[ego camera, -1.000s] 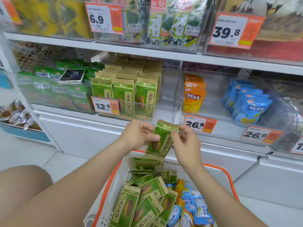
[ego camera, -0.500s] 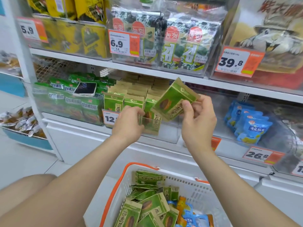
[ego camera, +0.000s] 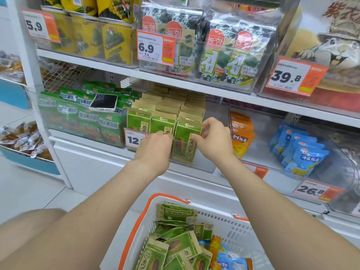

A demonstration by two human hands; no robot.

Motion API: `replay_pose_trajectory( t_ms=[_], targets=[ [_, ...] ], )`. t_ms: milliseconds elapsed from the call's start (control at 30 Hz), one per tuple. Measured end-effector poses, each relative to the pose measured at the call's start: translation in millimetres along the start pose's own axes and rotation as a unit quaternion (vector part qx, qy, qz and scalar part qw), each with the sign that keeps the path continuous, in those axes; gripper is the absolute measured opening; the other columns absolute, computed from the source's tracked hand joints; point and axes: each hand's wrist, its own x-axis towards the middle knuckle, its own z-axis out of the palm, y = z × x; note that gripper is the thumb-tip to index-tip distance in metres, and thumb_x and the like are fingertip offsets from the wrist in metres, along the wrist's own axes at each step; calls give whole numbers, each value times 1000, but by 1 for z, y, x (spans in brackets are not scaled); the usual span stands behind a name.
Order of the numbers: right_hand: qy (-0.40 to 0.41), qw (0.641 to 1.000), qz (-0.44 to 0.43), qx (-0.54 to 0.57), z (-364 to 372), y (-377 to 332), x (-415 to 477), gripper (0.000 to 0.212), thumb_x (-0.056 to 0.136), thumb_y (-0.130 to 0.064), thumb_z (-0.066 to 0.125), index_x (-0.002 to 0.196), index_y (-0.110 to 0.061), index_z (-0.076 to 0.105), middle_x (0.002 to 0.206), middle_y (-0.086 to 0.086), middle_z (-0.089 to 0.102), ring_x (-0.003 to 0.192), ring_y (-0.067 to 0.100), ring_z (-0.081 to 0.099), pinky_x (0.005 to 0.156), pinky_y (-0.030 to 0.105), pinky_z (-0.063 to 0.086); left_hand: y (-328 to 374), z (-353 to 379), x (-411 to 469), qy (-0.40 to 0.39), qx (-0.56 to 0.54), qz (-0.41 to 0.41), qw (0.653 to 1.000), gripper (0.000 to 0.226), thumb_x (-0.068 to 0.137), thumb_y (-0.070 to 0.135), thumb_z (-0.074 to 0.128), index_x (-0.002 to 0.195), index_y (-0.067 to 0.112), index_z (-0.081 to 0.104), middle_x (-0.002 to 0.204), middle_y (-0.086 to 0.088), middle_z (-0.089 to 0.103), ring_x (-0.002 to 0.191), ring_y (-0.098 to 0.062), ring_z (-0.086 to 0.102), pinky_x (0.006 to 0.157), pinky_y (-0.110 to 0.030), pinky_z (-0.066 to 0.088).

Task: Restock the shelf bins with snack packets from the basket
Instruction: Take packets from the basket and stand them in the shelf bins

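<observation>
A green snack packet [ego camera: 186,140] stands upright at the front right of the clear shelf bin [ego camera: 212,121], in front of rows of like packets [ego camera: 163,110]. My right hand [ego camera: 213,142] pinches its top right corner. My left hand [ego camera: 154,147] reaches over the bin's front wall, fingers curled at the packet's left edge. Below, the white basket [ego camera: 239,228] with an orange rim holds several more green packets [ego camera: 175,248] and some blue and orange ones [ego camera: 224,254].
A phone [ego camera: 104,102] lies on the green bags in the left bin. Orange packets [ego camera: 241,133] and blue packets [ego camera: 300,151] fill the bins to the right. Seaweed packs [ego camera: 224,55] sit on the shelf above. A price tag [ego camera: 134,139] hangs on the bin front.
The packet went up from over the basket to the shelf and now stands in the front row of the bin. Both hands followed it in.
</observation>
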Motion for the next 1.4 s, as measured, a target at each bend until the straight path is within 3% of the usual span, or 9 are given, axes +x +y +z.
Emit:
replay_pose_trajectory(
  t_ms=[100,300,433,567,733,1000,1100,1233,1400],
  targets=[
    [-50,999,-5,-14,0,-6,3,29,83,-34,85,97,-22,62,84,-7,66,81,13,55,70,33,41,-3,0,0,-4,2,14,1000,48,81,-1,67,126,15,64,115,-10,62,108,-35,62,85,-44,53],
    [-15,999,29,3,13,-5,8,33,87,-31,83,100,-17,57,97,3,65,76,3,42,60,32,34,-3,0,1,-8,18,23,1000,48,80,7,74,126,15,64,116,-9,64,107,-34,63,89,-44,53],
    [-3,999,33,1,10,-6,0,53,81,-38,86,111,-17,49,101,2,63,85,17,54,62,31,38,2,2,-2,20,16,-4,1000,46,85,11,72,129,15,58,120,-10,61,108,-34,62,80,-40,45],
    [110,986,-123,6,9,4,-32,36,83,-18,75,98,-20,42,91,-2,52,82,21,52,67,38,44,11,12,-8,65,48,-43,996,33,90,18,68,119,14,54,117,-11,61,111,-36,58,78,-41,40],
    [-22,989,-144,-27,24,40,-85,21,82,-13,61,87,-26,45,66,-6,55,67,23,57,58,42,49,18,48,-19,-126,45,-50,990,12,92,21,63,94,20,52,104,-8,62,97,-34,63,72,-36,42],
    [-293,939,-94,-154,53,106,-133,28,90,-24,52,117,-28,57,95,3,67,95,31,63,70,38,50,22,139,-46,-456,58,67,885,13,92,25,59,88,16,68,88,-1,68,86,-25,65,81,-39,58],
    [-319,929,-86,-166,62,116,-144,23,90,-22,52,113,-25,58,95,5,65,90,32,62,64,36,43,23,161,-57,-500,71,102,857,33,95,15,53,118,26,73,115,1,71,103,-24,66,91,-42,57],
    [-331,924,-84,-174,68,122,-150,26,91,-18,51,114,-24,63,97,6,66,88,32,65,64,34,43,23,183,-76,-550,149,162,805,64,94,-4,52,148,32,55,142,-3,57,121,-30,60,87,-41,54],
    [-340,923,-82,-163,72,125,-151,27,90,-20,52,113,-24,65,100,5,68,91,31,66,69,37,52,22,198,-93,-529,208,161,807,44,97,2,59,138,17,58,130,-5,65,120,-32,61,106,-49,46]
  ],
)
